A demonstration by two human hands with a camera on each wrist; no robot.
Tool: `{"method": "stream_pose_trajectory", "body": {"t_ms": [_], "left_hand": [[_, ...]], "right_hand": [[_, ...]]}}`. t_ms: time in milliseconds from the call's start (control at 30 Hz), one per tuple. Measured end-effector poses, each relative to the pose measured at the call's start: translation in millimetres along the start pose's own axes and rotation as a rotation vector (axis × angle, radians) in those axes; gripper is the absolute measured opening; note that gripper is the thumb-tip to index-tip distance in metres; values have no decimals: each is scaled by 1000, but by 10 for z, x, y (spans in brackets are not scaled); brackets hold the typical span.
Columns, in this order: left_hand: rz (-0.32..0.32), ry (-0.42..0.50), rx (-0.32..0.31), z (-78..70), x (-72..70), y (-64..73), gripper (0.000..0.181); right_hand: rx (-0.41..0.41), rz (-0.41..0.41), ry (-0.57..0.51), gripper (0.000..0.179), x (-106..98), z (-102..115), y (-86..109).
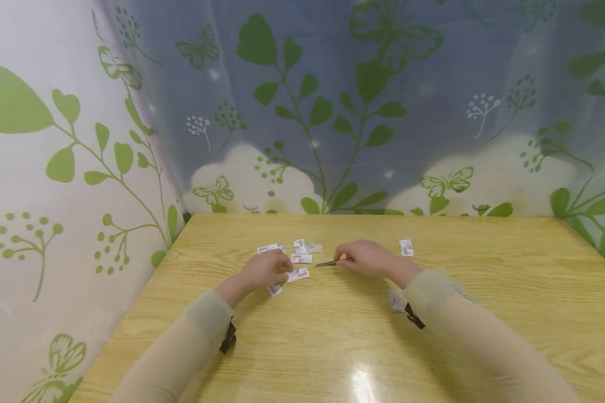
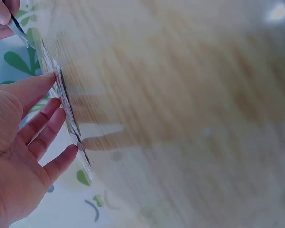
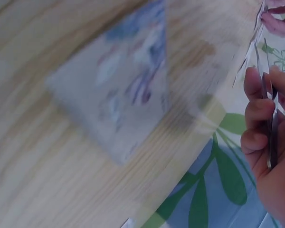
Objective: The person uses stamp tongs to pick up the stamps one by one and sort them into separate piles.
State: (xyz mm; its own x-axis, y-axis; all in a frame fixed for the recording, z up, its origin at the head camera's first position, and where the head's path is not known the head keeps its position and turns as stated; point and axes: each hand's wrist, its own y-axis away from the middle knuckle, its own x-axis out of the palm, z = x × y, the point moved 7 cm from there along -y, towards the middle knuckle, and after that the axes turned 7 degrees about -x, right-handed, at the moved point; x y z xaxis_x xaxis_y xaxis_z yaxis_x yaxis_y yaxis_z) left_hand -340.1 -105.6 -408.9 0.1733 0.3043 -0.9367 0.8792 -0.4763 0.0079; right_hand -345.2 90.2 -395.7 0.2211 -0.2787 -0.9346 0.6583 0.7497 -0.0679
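Observation:
My right hand holds a pair of thin metal tweezers, their tips pointing left and slightly apart in the right wrist view, with nothing visible between them. With fingers spread and fairly straight, my left hand touches small printed paper pieces on the tabletop. One printed piece lies beside its fingertips, and another piece sticks out below the hand. Just beyond are several more, among them a flat piece and an overlapping piece. In the left wrist view the paper pieces appear edge-on under the thumb and fingers.
The wooden table reaches back to a leaf-patterned curtain. A single paper piece lies to the right of my right hand. Another printed piece lies by the right wrist, partly beside a dark wrist strap.

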Motion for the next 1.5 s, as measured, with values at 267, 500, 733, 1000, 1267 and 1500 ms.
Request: {"method": "stream_pose_trajectory", "body": {"t_ms": [267, 500, 733, 1000, 1267, 1500], "left_hand": [[-3, 8, -18, 5, 10, -52, 13], [2, 3, -35, -11, 12, -72, 13], [2, -6, -29, -17, 37, -97, 13], [30, 10, -31, 1, 5, -88, 14], [-6, 89, -6, -106, -18, -20, 18], [33, 59, 202, -568, 111, 91, 21]], "right_hand": [[-10, 18, -6, 15, 21, 135, -65], [-47, 2, -27, 15, 73, 201, -143], [-37, -8, 1, 8, 110, 199, -177], [0, -16, -20, 10, 97, 204, -122], [-10, -46, -99, 10, -90, 202, 230], [5, -20, -180, 12, -79, 127, 643]]}}
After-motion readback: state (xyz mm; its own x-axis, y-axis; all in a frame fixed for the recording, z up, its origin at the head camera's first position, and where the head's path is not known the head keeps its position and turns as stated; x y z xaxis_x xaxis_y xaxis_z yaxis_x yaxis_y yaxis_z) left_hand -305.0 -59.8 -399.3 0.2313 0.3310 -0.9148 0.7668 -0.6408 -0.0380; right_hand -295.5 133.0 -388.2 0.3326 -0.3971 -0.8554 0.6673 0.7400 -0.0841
